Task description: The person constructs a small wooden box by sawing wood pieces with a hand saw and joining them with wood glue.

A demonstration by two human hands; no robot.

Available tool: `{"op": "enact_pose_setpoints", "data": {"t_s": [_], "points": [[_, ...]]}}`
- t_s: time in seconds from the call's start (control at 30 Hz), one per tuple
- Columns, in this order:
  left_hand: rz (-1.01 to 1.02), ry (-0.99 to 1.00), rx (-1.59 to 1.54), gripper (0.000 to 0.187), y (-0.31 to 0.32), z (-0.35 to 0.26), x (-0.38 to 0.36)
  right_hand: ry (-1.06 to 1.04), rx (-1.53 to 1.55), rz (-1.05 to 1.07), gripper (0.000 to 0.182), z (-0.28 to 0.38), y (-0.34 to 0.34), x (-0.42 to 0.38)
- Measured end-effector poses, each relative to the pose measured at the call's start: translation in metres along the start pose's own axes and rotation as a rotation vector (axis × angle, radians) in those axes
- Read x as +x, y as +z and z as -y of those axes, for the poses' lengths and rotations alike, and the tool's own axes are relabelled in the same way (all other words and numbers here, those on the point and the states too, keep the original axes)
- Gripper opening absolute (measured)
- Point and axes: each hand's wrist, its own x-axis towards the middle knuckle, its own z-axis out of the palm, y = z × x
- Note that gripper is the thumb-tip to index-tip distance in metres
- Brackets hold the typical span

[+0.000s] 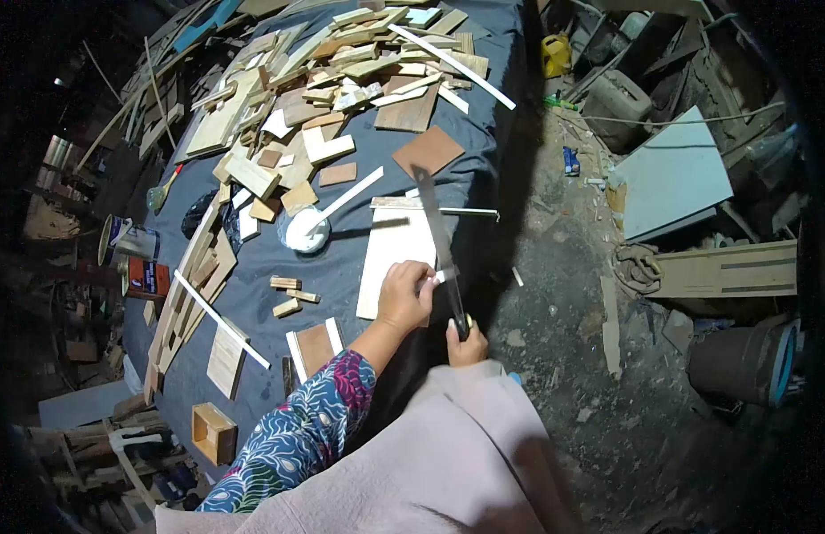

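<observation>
My right hand [467,343] is closed round the dark handle of a handsaw [438,233], whose long blade points away from me over the table's right edge. Left of the blade, my left hand [407,295] pinches a small white piece [443,277] that reaches to the saw. Beyond my left hand lies a white board [395,254], with a thin white strip [435,208] across its far end. A brown square board [428,151] lies near the saw's tip. To the left stands a white round container [307,231] with a white stick resting in it.
A large pile of wood offcuts [341,67] covers the far part of the cloth-covered table [252,307]. An open wooden box [214,433] and a red can [145,278] are at the left. On the floor at the right are a pale panel [675,178] and a dark bucket [737,363].
</observation>
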Motion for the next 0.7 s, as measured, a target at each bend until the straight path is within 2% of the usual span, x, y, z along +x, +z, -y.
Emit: {"op": "enact_pose_setpoints", "data": {"t_s": [0.13, 0.17, 0.27, 0.3, 0.4, 0.43, 0.5, 0.53, 0.57, 0.7], "points": [[0.025, -0.044, 0.002, 0.008, 0.000, -0.001, 0.000, -0.009, -0.006, 0.031, 0.033, 0.026, 0.009, 0.030], [0.028, -0.047, 0.010, 0.008, -0.001, 0.000, -0.002, 0.036, -0.019, 0.079, 0.035, 0.024, 0.008, 0.029], [-0.039, 0.029, -0.013, 0.009, 0.001, 0.000, 0.000, -0.007, -0.010, 0.003, 0.041, 0.006, 0.001, 0.005], [-0.047, 0.039, -0.016, 0.009, 0.002, 0.002, 0.005, 0.034, 0.013, 0.063, 0.042, 0.003, -0.002, 0.003], [0.024, -0.009, 0.018, 0.010, -0.001, -0.002, 0.001, 0.024, -0.010, 0.067, 0.043, 0.013, 0.021, 0.029], [0.029, -0.011, 0.025, 0.010, -0.001, -0.001, -0.002, 0.105, -0.068, 0.169, 0.042, 0.030, 0.015, 0.039], [0.009, 0.008, 0.009, 0.009, -0.001, 0.000, 0.000, 0.096, -0.011, 0.085, 0.039, 0.020, 0.014, 0.023], [0.007, -0.001, -0.007, 0.008, -0.001, -0.001, 0.000, 0.024, 0.057, -0.014, 0.034, 0.009, 0.011, 0.010], [0.005, -0.002, -0.011, 0.008, 0.000, 0.000, 0.002, 0.097, 0.068, -0.057, 0.028, 0.008, 0.002, 0.000], [0.030, -0.049, -0.010, 0.008, -0.002, -0.001, -0.001, 0.192, 0.208, 0.019, 0.021, 0.001, -0.010, 0.012]]}}
